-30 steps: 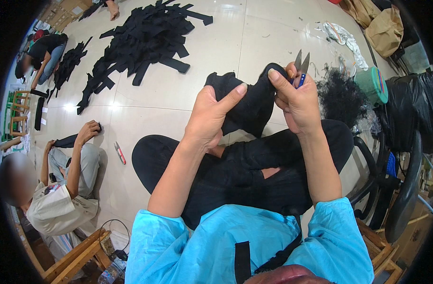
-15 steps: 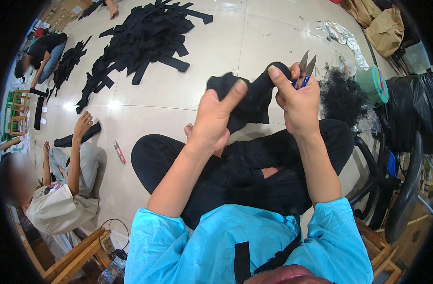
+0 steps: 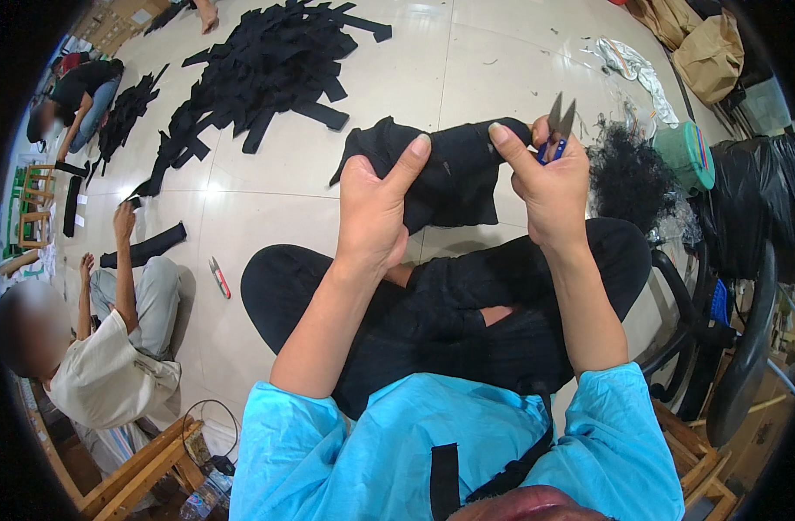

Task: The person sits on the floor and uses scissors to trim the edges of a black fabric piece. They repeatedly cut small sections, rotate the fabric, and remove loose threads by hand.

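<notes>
A piece of black fabric [image 3: 454, 178] is stretched between my hands above my crossed legs. My left hand [image 3: 376, 191] pinches its left part, thumb on top. With thumb and fingers, my right hand [image 3: 545, 178] grips the right upper end. Tucked in that same hand is a pair of thread snips [image 3: 556, 130] with blue handles, blades apart and pointing up, away from the cloth. Fingers under the fabric are hidden.
A large heap of black fabric strips [image 3: 271, 65] lies on the tiled floor ahead. Red-handled snips [image 3: 219, 278] rest left of my knee. A person [image 3: 111, 347] sits at left. Black thread scraps [image 3: 632, 178] and a green tub [image 3: 682, 156] stand right, by a black chair base [image 3: 679, 304].
My left hand has moved left, pulling the fabric from a bunched shape into a wider, flatter one. The right hand barely moved. The seated person's hand has shifted left, now touching a black strip.
</notes>
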Demonstrator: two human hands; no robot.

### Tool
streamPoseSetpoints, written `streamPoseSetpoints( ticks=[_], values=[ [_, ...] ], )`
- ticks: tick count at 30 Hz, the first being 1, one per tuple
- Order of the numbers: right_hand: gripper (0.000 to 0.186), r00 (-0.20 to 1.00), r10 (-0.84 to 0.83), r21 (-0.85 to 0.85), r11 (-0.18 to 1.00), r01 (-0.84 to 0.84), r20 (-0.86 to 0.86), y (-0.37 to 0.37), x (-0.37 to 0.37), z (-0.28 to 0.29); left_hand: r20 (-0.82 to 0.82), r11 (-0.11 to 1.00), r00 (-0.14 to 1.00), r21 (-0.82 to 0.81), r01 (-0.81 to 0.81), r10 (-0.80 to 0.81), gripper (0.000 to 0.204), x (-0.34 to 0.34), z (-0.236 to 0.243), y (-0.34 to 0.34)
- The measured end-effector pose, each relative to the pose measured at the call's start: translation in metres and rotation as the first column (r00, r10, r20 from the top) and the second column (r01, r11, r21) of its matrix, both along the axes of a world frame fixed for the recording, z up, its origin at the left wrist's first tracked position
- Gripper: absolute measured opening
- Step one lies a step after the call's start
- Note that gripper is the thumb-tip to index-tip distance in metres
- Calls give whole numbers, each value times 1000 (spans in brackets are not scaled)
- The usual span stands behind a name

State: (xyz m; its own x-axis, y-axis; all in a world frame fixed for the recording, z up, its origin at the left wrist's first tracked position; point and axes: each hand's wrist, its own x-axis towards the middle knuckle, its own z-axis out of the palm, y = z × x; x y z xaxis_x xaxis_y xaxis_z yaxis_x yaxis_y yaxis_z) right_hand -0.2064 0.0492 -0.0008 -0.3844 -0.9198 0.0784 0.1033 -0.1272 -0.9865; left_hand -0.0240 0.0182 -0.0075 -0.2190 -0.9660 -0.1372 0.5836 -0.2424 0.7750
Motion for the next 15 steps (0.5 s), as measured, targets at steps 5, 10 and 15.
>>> streamPoseSetpoints(
  ticks=[5, 10, 15],
  values=[
    [23, 958, -4, 43, 999, 17, -288, 1, 4, 2, 44, 997, 996, -31, -72, 73, 16, 5, -4, -3],
    [48, 810, 481, 222, 795, -564, 334, 25, 8, 21, 92, 984, 983, -88, -152, 160, 13, 2, -6, -1],
    [47, 798, 449, 274, 772, -573, 402, 30, 26, 24, 149, 976, 980, -189, -105, 134, 13, 6, -14, 0]
  ],
)
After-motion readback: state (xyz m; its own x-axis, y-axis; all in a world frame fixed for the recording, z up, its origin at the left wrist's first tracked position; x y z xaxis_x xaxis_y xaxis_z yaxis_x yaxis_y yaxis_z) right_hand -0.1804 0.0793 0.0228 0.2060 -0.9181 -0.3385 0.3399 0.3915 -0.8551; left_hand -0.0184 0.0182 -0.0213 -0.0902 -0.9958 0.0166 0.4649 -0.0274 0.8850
